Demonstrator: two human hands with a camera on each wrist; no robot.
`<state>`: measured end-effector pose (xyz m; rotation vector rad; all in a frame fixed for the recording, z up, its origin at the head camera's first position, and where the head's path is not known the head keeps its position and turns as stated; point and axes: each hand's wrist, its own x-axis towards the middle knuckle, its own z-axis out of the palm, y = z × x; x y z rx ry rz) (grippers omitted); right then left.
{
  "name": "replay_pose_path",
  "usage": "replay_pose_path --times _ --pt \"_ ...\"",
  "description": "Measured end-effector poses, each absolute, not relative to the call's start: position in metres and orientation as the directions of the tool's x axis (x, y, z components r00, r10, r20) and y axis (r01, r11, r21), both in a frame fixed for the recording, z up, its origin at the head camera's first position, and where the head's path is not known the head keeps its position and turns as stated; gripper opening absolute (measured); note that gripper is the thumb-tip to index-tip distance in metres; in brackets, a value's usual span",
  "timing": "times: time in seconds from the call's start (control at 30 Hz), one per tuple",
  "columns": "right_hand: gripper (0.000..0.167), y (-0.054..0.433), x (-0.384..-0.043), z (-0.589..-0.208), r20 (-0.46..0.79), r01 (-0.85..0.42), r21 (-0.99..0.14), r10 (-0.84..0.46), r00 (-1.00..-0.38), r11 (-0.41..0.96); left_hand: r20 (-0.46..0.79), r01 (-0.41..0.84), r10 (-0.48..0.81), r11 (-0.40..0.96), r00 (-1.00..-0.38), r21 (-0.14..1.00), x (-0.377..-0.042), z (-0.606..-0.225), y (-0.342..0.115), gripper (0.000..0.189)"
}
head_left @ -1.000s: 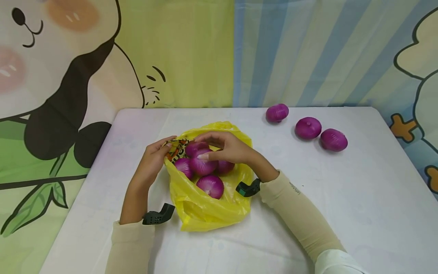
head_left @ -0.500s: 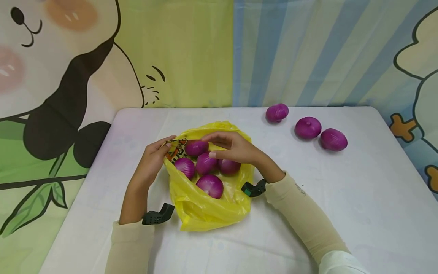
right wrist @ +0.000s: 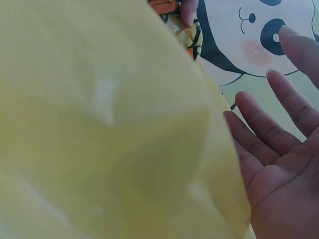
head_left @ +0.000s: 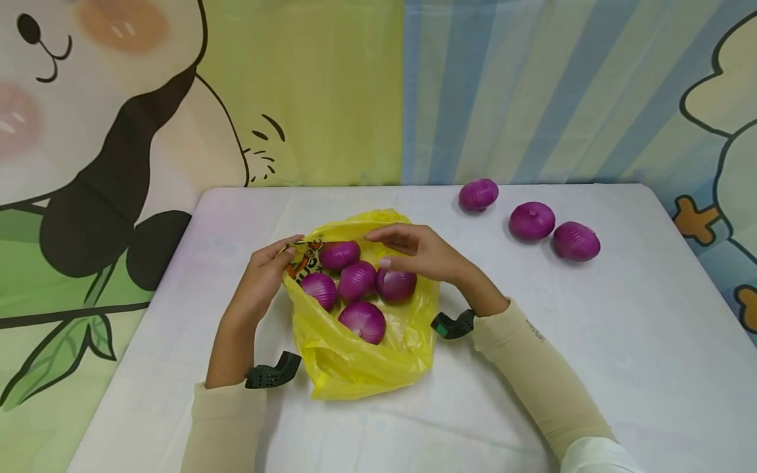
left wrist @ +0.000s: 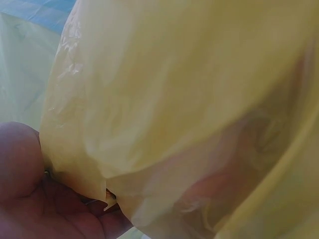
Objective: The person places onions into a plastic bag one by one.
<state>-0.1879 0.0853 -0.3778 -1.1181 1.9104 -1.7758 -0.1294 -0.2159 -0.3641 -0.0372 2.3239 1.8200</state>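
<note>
On the bench (head_left: 591,355), a yellow bag (head_left: 372,371) holds five onions (head_left: 357,281) (three other onions (head_left: 532,221) lie outside). The left hand (head_left: 265,277) pinches the bag; the right hand (head_left: 422,253), its grip spread, is over it.

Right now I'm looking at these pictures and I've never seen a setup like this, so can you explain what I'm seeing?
Certainly. There's no robot, just a person's two bare hands. The wide picture comes from a camera worn on the head, looking forward and down. The two close-ups come from cameras on the wrists, and yellow plastic fills most of each.

On the white table sits an open yellow bag with five purple onions visible inside. Three more onions lie to its right, toward the far edge. A cartoon backdrop hangs behind.

The left hand pinches the bag's rim. The right hand is over the bag's opening, fingers apart, holding nothing.
</note>
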Motion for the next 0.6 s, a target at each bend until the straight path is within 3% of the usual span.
replay_pose_path --times 0.6 --pt "0.039 0.126 -0.186 -0.375 0.222 -0.302 -0.953 -0.651 -0.726 0.012 -0.165 -0.137 0.091 0.255 -0.982 0.957 -0.129 -0.364 -0.216 0.045"
